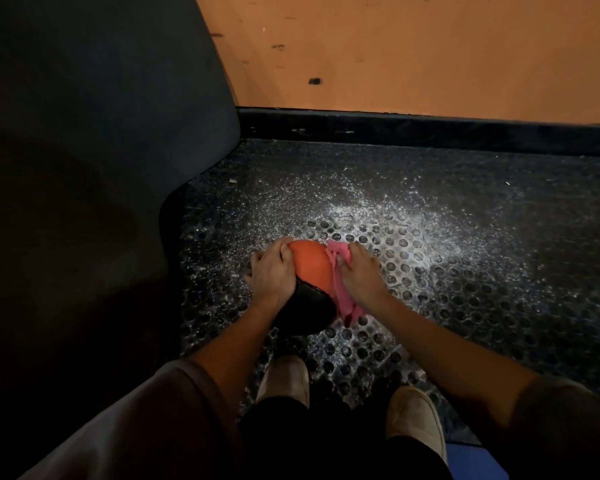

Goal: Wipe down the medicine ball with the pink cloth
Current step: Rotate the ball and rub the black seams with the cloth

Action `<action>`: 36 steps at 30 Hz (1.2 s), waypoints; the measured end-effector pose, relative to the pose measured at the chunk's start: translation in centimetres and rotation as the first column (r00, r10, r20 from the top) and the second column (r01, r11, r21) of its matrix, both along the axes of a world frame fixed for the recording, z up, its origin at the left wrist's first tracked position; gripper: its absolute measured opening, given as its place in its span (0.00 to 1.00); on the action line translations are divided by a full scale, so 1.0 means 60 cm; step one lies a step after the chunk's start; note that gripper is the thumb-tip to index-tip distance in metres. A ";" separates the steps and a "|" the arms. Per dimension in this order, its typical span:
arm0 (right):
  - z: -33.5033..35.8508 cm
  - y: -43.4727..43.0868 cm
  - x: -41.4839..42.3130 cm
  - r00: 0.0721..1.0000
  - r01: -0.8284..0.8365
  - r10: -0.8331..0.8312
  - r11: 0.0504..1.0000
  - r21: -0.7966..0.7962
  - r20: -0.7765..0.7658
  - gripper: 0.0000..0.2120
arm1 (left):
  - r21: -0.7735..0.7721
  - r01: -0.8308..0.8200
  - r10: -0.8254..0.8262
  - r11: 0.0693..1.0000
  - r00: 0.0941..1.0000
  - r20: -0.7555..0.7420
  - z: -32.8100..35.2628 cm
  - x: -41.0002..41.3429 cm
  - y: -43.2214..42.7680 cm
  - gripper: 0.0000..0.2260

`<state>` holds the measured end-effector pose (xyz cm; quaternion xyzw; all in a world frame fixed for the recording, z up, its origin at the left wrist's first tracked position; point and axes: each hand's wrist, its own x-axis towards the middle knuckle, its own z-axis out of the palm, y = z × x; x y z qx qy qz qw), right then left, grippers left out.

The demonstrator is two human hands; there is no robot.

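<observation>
Dark padded block [101, 133]: fills the left side, well apart from the work.
Left hand [272, 271]: fingers spread over the ball's left flank, thumb hooked over the top; it steadies the ball and does no wiping.
Medicine ball [310, 268]: orange and black, sitting on the floor just ahead of the person's shoes [284, 379], between the two hands.
Pink cloth [347, 308]: bunched against the ball's right side, its tail hanging toward the floor.
Right hand [359, 271]: lies on the cloth, fingers bent into its folds, pressing it to the ball.
Floor [465, 271]: dark studded rubber, glistening right of the ball.
Progress: wiping is mid-way by my reading. The cloth covers only the right flank. Top, left side and black panel show no cloth contact; the underside is hidden.
Left to do: likely turn the ball and wipe the rest.
</observation>
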<state>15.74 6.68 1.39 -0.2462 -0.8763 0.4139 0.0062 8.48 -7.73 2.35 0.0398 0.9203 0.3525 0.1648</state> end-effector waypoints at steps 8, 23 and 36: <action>0.005 -0.026 0.005 0.984 -0.142 0.151 0.985 0.101 -0.092 0.25 | 0.026 -0.004 0.005 1.000 0.999 -0.032 -0.004 -0.001 -0.017 0.17; 0.006 -0.041 -0.013 0.992 -0.110 0.111 0.994 0.031 -0.056 0.22 | 0.068 0.026 -0.023 0.997 0.998 -0.058 -0.008 0.010 -0.027 0.15; 0.008 -0.018 -0.030 1.000 0.019 -0.019 0.984 -0.175 0.003 0.12 | 0.116 0.049 -0.046 0.992 0.999 -0.022 -0.004 0.005 -0.034 0.14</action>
